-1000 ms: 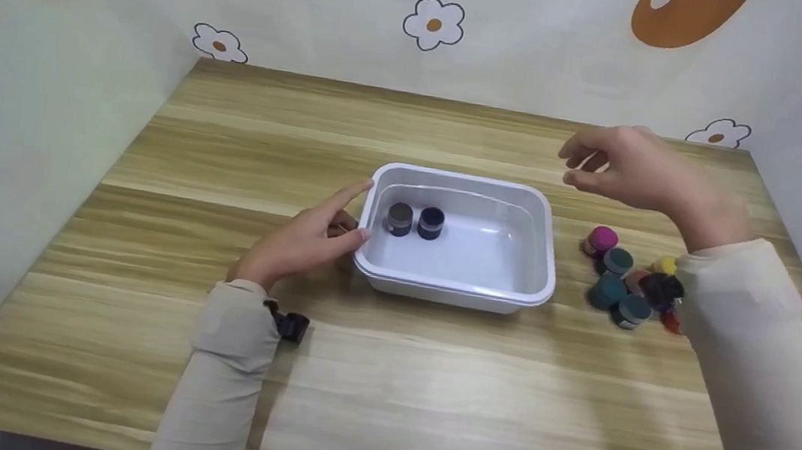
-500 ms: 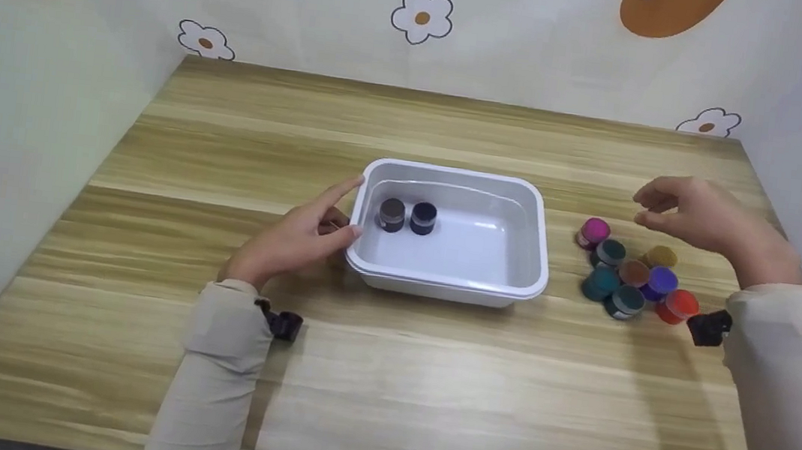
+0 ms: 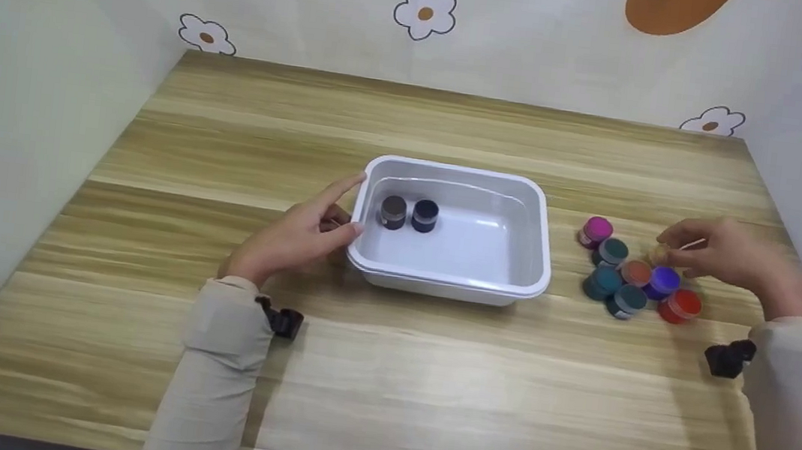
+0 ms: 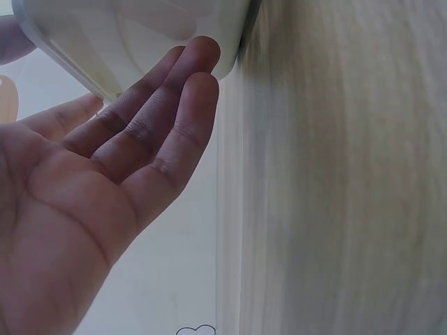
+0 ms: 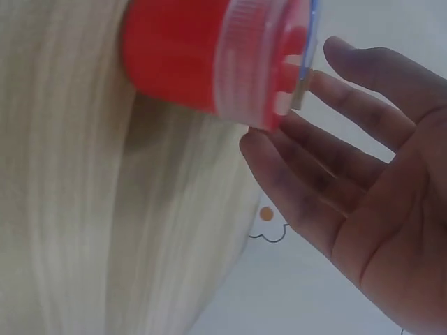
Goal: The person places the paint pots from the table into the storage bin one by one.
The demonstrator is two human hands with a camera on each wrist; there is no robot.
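My left hand (image 3: 301, 236) rests against the left end of a white plastic tub (image 3: 439, 284), index finger and thumb at its rim. In the left wrist view the other fingers (image 4: 195, 105) lie fairly straight by the tub wall. Two dark paint pots, one brownish-black (image 3: 393, 211) and one blue-black (image 3: 425, 215), stand inside. My right hand (image 3: 733, 255) reaches down over a yellow paint pot (image 3: 660, 254), thumb and index on either side, partly hiding it. The right wrist view shows those fingers spread apart, beyond a red pot (image 5: 181, 49).
Beside the yellow one stand a magenta pot (image 3: 597, 231), a brown pot (image 3: 636, 273), a purple pot (image 3: 663, 281) and several dark green or teal pots (image 3: 602, 283). The wooden table (image 3: 428, 386) meets patterned walls at the back and sides.
My right hand has moved right and down from above the table behind the pots to the yellow pot. The left hand stays at the tub.
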